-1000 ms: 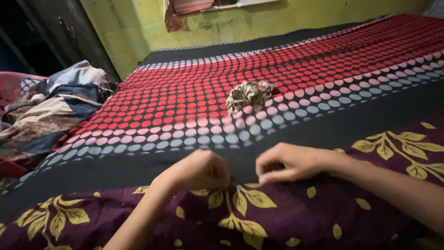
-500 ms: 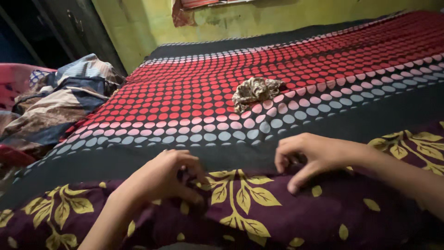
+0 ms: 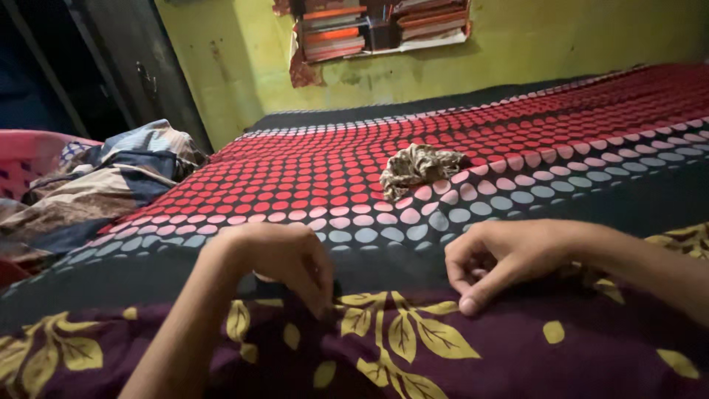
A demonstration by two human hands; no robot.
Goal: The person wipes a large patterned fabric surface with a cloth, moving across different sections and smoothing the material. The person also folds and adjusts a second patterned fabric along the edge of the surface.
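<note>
Basically 2 bare hands at the near edge of a bed, both working on a dark purple cloth with yellow leaf print (image 3: 413,347) that lies across the near part of the scene. Left hand (image 3: 277,258) is curled down, fingertips pinching the far edge of the purple cloth, so closed on the fabric. Right hand (image 3: 502,258) sits to the right of it, well apart, fingers bent inward and thumb pressing down on the same cloth edge, closed on it too. Both forearms come in from the near side, the right one from the right edge.

Under the purple cloth is a bedsheet (image 3: 354,177) with red dots fading to grey dots and a black band along its near side. A small crumpled patterned rag (image 3: 417,166) lies on the sheet, far from both hands, about centre. Far left, a heap of mixed clothes (image 3: 96,188) next to a pink item. Far wall is yellow-green with a shelf of books (image 3: 369,29).
</note>
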